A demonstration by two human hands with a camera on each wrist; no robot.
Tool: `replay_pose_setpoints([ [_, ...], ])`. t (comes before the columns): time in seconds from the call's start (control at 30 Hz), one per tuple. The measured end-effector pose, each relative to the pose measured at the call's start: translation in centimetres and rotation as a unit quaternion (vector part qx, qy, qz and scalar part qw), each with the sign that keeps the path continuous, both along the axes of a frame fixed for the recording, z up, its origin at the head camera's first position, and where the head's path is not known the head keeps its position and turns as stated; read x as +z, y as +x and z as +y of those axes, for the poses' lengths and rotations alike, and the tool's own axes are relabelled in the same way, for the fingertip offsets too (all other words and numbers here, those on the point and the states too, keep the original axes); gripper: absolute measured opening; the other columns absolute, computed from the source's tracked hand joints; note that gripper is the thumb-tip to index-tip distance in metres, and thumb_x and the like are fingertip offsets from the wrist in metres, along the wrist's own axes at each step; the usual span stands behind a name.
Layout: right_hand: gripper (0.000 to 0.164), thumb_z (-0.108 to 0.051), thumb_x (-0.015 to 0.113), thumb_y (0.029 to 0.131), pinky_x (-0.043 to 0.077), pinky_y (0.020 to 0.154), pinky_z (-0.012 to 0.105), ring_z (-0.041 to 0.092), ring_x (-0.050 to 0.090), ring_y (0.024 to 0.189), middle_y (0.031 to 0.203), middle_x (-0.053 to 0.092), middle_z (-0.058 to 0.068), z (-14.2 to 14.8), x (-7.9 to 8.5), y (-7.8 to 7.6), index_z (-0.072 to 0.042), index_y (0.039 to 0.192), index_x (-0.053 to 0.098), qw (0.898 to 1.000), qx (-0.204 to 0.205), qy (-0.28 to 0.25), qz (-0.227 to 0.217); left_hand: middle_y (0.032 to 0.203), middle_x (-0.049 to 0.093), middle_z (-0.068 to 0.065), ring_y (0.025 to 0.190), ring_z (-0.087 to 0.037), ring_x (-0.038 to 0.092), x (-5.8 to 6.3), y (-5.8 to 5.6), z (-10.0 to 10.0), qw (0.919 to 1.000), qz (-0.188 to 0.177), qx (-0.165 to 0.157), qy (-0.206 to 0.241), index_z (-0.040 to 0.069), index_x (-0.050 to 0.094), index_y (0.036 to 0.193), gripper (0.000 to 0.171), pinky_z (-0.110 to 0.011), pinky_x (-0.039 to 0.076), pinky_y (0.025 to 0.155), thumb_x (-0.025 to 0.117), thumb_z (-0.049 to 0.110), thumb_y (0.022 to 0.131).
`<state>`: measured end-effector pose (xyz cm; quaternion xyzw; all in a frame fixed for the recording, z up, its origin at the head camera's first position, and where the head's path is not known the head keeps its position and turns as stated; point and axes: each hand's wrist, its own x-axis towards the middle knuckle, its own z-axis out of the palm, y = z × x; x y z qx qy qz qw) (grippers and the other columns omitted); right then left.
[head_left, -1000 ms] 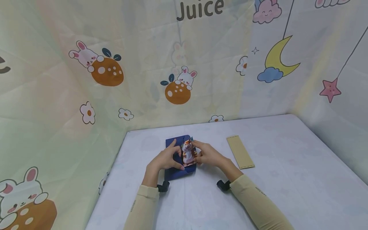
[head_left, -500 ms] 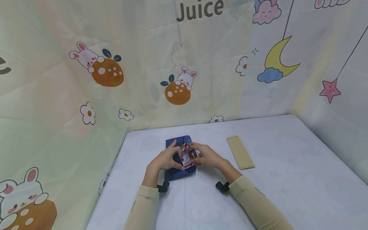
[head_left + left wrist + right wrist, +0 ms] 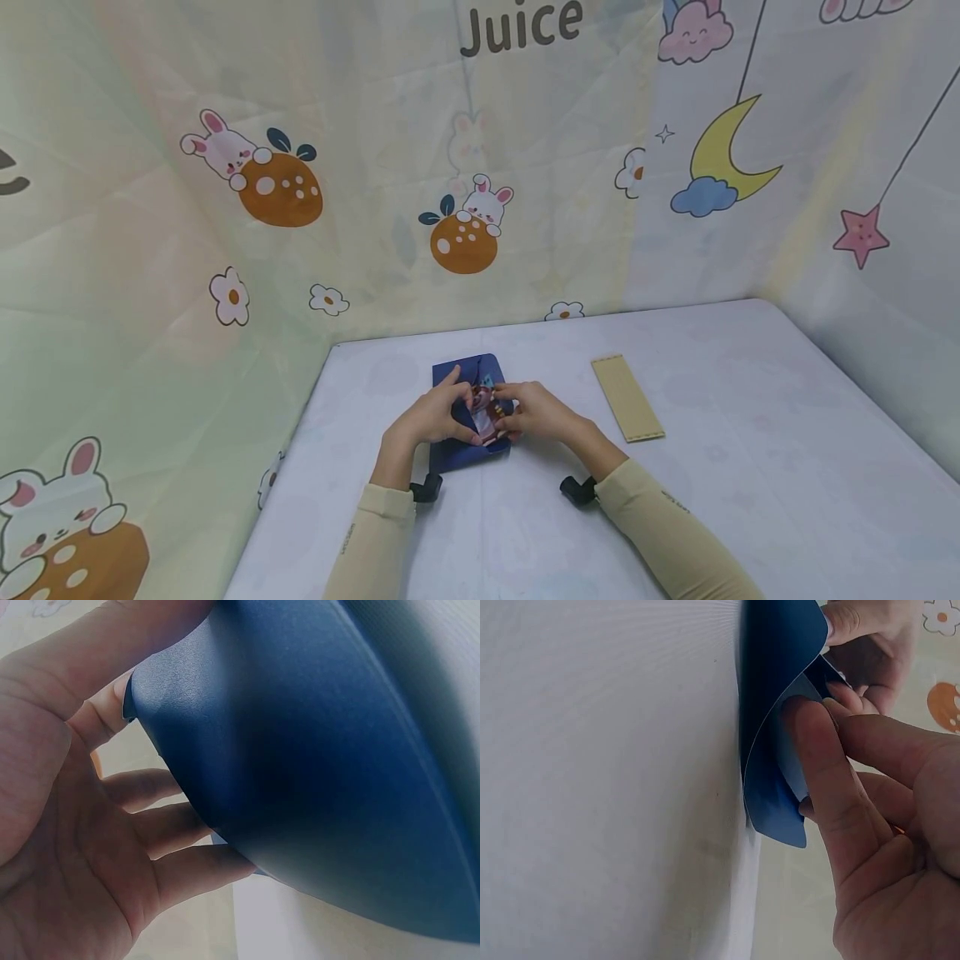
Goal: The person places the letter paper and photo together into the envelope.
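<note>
A dark blue paper envelope [image 3: 457, 455] sits on the table in the head view, its mouth spread apart. My left hand [image 3: 427, 417] grips its edge, the thumb near the front and the other fingers spread; in the left wrist view the blue paper [image 3: 300, 765] bows out beside the thumb. A picture card [image 3: 483, 423] with a cartoon animal on it leans partly inside the envelope. My right hand [image 3: 542, 410] pinches the card's right side between thumb and fingers. In the right wrist view, the right fingers [image 3: 829, 765] reach between the curved blue sheets, and the card is mostly hidden.
A flat tan strip [image 3: 627, 398] lies on the table to the right of the hands. The white-covered table [image 3: 720, 500] meets a printed cloth backdrop [image 3: 390, 208] at its back and sides.
My right hand has moved slightly down and left with the card, which now sits lower and deeper in the envelope. The left hand has stayed in place.
</note>
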<state>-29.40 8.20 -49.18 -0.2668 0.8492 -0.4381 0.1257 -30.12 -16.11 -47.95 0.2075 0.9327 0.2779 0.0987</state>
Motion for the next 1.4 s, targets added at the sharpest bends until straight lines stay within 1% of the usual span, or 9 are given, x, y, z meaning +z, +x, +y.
replay_pose_setpoints([
  [0.17, 0.049, -0.005, 0.078, 0.091, 0.059, 0.062, 0.024, 0.009, 0.074, 0.067, 0.146, 0.059, 0.025, 0.00, 0.01, -0.11, 0.006, 0.136, 0.062, 1.000, 0.015, 0.003, 0.013, 0.174, 0.016, -0.017, 0.151, -0.051, 0.035, 0.00, 0.00, -0.01, 1.0000, -0.001, 0.000, 0.004, 0.027, 0.057, 0.093, 0.049, -0.065, 0.042, 0.111, 0.099, 0.035, 0.068],
  [0.4, 0.044, -0.006, 0.080, 0.090, 0.054, 0.058, 0.023, 0.009, 0.072, 0.064, 0.122, 0.075, 0.020, -0.02, 0.13, -0.06, 0.003, 0.131, 0.068, 0.999, 0.032, 0.010, 0.014, 0.174, 0.015, -0.018, 0.151, -0.050, 0.035, -0.12, -0.03, -0.05, 1.0000, 0.001, -0.001, 0.006, 0.029, 0.057, 0.091, 0.049, -0.063, 0.045, 0.108, 0.099, 0.036, 0.067],
  [0.5, 0.042, -0.008, 0.080, 0.090, 0.054, 0.058, 0.023, 0.008, 0.071, 0.065, 0.111, 0.078, 0.017, -0.02, 0.11, -0.03, 0.002, 0.129, 0.069, 0.999, 0.037, 0.014, 0.017, 0.174, 0.015, -0.018, 0.150, -0.051, 0.036, -0.13, -0.05, -0.06, 1.0000, -0.001, -0.002, 0.006, 0.029, 0.057, 0.091, 0.049, -0.063, 0.046, 0.107, 0.099, 0.037, 0.067],
  [0.67, 0.037, -0.010, 0.082, 0.089, 0.054, 0.058, 0.023, 0.007, 0.068, 0.065, 0.107, 0.078, 0.012, -0.01, 0.04, -0.05, -0.001, 0.124, 0.073, 0.998, 0.045, 0.020, 0.028, 0.174, 0.015, -0.017, 0.150, -0.051, 0.037, -0.04, 0.03, -0.05, 1.0000, -0.002, -0.002, 0.004, 0.030, 0.056, 0.091, 0.050, -0.062, 0.047, 0.106, 0.099, 0.038, 0.067],
  [0.9, 0.033, -0.013, 0.084, 0.087, 0.051, 0.058, 0.022, 0.008, 0.064, 0.064, 0.091, 0.078, 0.004, -0.15, -0.07, -0.10, -0.003, 0.118, 0.076, 0.998, 0.060, 0.024, 0.022, 0.174, 0.017, -0.016, 0.151, -0.048, 0.037, 0.11, 0.23, -0.03, 1.0000, -0.001, 0.001, 0.003, 0.029, 0.056, 0.090, 0.049, -0.060, 0.046, 0.108, 0.099, 0.038, 0.067],
  [1.0, 0.033, -0.013, 0.084, 0.087, 0.051, 0.059, 0.022, 0.007, 0.064, 0.065, 0.092, 0.078, 0.004, -0.16, -0.01, -0.03, -0.004, 0.118, 0.076, 0.998, 0.061, 0.024, 0.018, 0.174, 0.017, -0.016, 0.152, -0.047, 0.036, 0.15, 0.26, 0.00, 1.0000, -0.001, 0.001, 0.002, 0.029, 0.056, 0.091, 0.049, -0.060, 0.045, 0.110, 0.099, 0.038, 0.067],
  [1.1, 0.035, -0.012, 0.084, 0.088, 0.052, 0.060, 0.022, 0.007, 0.066, 0.067, 0.099, 0.079, 0.006, -0.14, 0.07, 0.05, -0.003, 0.120, 0.075, 0.997, 0.067, 0.021, 0.015, 0.174, 0.017, -0.017, 0.152, -0.047, 0.035, 0.16, 0.26, 0.01, 1.0000, -0.001, 0.000, 0.004, 0.029, 0.056, 0.091, 0.050, -0.061, 0.043, 0.111, 0.099, 0.038, 0.067],
  [1.27, 0.037, -0.011, 0.083, 0.088, 0.054, 0.061, 0.023, 0.007, 0.070, 0.071, 0.110, 0.079, 0.009, -0.09, -0.05, 0.05, -0.003, 0.123, 0.074, 0.996, 0.089, 0.014, 0.017, 0.174, 0.018, -0.017, 0.152, -0.047, 0.035, 0.17, 0.25, 0.00, 1.0000, -0.002, -0.004, 0.004, 0.028, 0.056, 0.092, 0.051, -0.061, 0.044, 0.111, 0.099, 0.039, 0.066],
  [1.4, 0.035, -0.010, 0.083, 0.088, 0.057, 0.067, 0.022, 0.009, 0.075, 0.079, 0.115, 0.079, 0.010, -0.06, -0.20, -0.02, -0.003, 0.122, 0.075, 0.994, 0.108, 0.003, 0.025, 0.173, 0.018, -0.018, 0.152, -0.048, 0.035, 0.33, 0.28, 0.02, 1.0000, 0.001, -0.009, 0.004, 0.027, 0.057, 0.092, 0.051, -0.062, 0.044, 0.110, 0.099, 0.038, 0.066],
])
